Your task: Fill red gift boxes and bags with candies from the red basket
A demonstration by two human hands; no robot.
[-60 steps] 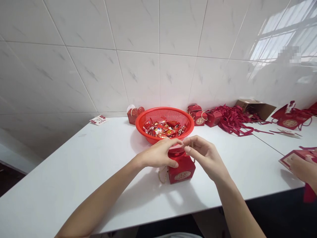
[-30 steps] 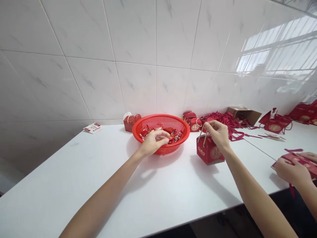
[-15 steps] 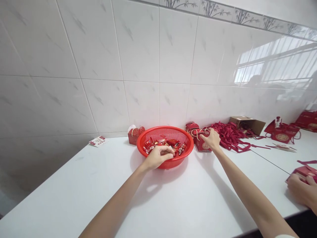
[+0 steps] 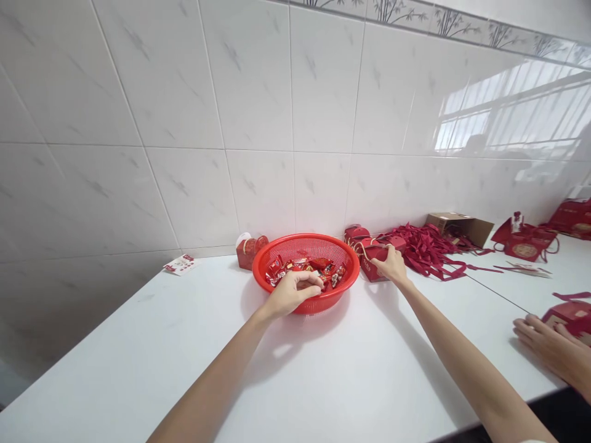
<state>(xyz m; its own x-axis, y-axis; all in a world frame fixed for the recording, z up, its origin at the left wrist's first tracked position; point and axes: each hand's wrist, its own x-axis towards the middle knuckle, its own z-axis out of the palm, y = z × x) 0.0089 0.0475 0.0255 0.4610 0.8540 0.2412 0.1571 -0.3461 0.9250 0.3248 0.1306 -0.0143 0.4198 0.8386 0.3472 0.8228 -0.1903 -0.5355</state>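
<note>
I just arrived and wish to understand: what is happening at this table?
One person works at a white table. The right grip is at the top of a red cardboard box with cord handles, standing beside similar boxes. The left grip is over the near rim of a round red plastic basket of wrapped sweets; I cannot see whether it holds anything. At the right, another person's grip lies beside a red paper package.
</note>
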